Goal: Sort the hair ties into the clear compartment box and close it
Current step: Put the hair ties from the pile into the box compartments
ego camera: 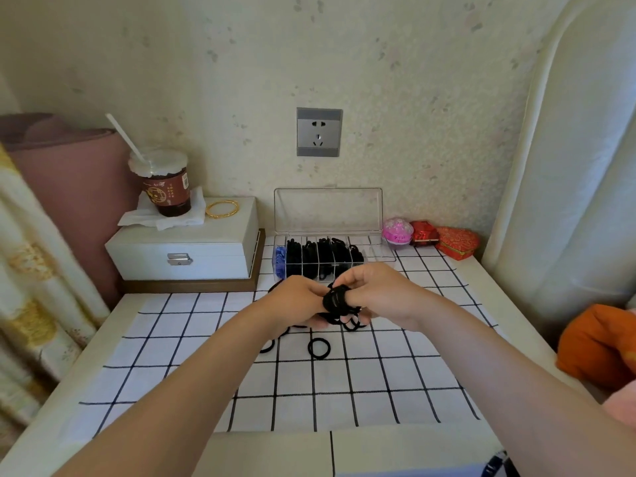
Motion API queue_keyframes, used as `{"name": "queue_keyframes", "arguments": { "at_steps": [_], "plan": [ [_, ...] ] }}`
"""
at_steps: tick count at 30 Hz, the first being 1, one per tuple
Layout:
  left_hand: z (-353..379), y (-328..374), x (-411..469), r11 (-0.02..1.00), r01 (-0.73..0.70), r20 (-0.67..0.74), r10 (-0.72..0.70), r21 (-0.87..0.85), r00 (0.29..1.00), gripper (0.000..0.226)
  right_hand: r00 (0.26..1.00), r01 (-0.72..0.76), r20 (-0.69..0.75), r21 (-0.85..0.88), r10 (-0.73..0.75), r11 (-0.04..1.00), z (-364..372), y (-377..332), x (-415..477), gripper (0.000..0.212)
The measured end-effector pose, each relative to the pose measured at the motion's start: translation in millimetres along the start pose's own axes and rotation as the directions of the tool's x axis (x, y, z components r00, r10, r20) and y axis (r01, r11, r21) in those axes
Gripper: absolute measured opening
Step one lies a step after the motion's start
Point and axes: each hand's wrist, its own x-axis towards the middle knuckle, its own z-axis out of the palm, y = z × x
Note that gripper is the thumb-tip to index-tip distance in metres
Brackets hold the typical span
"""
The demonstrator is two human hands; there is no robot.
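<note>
one bundle of black hair ties (334,301) is held between two hands, just above the grid cloth (309,390) and in front of the clear compartment box (375,252).

left hand (296,304): fingers curled, gripping the bundle from the left, with loose loops hanging under it.
right hand (378,292): fingers curled, pinching the bundle from the right. one digit passes through the stacked ties; cannot tell which one.

number of ties in the bundle: too tightly packed to tell.

loose black ties on the cloth: one full ring (309,349) lies flat, near the hands on their near side. one more ring (268,348) is half hidden under the left forearm. others are partly covered by the hands, count uncertain.

box: one, its lid (328,210) standing upright against the wall. the leftmost compartment holds blue ties (280,259), and several compartments to its right hold black ties (323,251).

also on the table:
- one white case (182,249) to the left
- on the case, gold bangles (222,208), apparently two
- on the case, one jar (167,191) with one spoon (125,137), standing on tissue
- three small trinket boxes right of the clear box: pink (397,230), red (425,232), red heart-shaped (457,243)

one wall socket (319,132).
</note>
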Motion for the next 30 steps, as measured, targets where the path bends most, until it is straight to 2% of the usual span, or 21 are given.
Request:
{"name": "queue_keyframes", "arguments": {
  "at_steps": [5, 8, 12, 17, 21, 25, 26, 28, 30],
  "plan": [
    [-7, 6, -6, 0.967, 0.113, 0.195, -0.069, -0.226, 0.978, 0.023, 0.997, -0.041, -0.068, -0.099, 0.034, 0.994, 2, 3, 4, 0.022],
    [-8, 10, -9, 0.933, 0.144, 0.254, -0.059, -0.330, 0.965, 0.027, 0.991, -0.040, -0.134, -0.181, 0.016, 0.983, 6, 6, 4, 0.021],
    [-4, 7, -4, 0.980, 0.042, 0.192, -0.004, -0.193, 0.981, 0.030, 0.982, 0.018, -0.178, -0.259, -0.066, 0.966, 9, 6, 6, 0.017],
    [-6, 3, -1, 0.983, 0.025, 0.155, 0.004, -0.183, 0.988, 0.028, 0.989, 0.051, -0.119, -0.266, -0.085, 0.963, 5, 8, 7, 0.022],
    [-6, 5, -1, 0.989, -0.001, 0.107, 0.017, -0.151, 0.994, 0.026, 1.000, 0.027, 0.007, -0.133, -0.026, 0.991, -7, 9, 4, 0.023],
    [-7, 11, 0, 0.983, -0.024, 0.020, 0.028, -0.184, 0.999, 0.025, 0.994, -0.018, -0.112, -0.028, 0.014, 0.999, -17, 10, 5, 0.032],
    [-8, 12, 0, 0.979, -0.027, 0.000, 0.028, -0.200, 1.000, 0.023, 0.994, -0.030, -0.105, 0.031, 0.033, 0.999, -19, 11, 5, 0.037],
    [-9, 16, 2, 0.970, -0.047, -0.039, 0.039, -0.238, 0.999, 0.017, 0.997, -0.071, -0.012, 0.198, 0.075, 0.978, -22, 12, 5, 0.040],
    [-7, 18, 3, 0.962, -0.073, -0.072, 0.056, -0.263, 0.996, 0.015, 0.994, -0.098, 0.078, 0.324, 0.077, 0.941, -25, 12, 4, 0.032]
  ]
}}
